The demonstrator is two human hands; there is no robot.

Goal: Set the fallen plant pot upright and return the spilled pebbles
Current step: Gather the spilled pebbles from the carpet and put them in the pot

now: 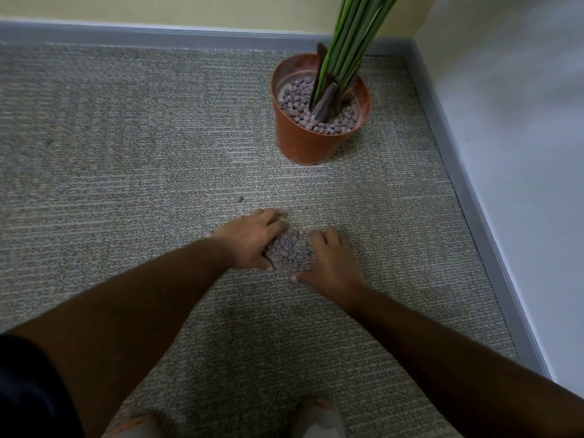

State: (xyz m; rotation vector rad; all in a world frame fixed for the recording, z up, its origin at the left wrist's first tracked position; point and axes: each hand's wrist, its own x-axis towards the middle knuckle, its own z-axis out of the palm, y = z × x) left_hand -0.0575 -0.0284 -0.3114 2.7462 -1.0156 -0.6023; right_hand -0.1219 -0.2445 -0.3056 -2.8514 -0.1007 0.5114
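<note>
While cupped loosely, both hands' grip flanks the pebbles.

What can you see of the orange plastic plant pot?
The round orange plastic plant pot stands upright on the grey carpet, near the room's corner. It tapers downward and has a thick rim. Small grey-purple pebbles fill it around green stems. Neither hand touches it.

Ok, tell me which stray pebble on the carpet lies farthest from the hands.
The lone pebble up and left of the left hand; the other strays sit beside the fingers or thumbs.
</note>
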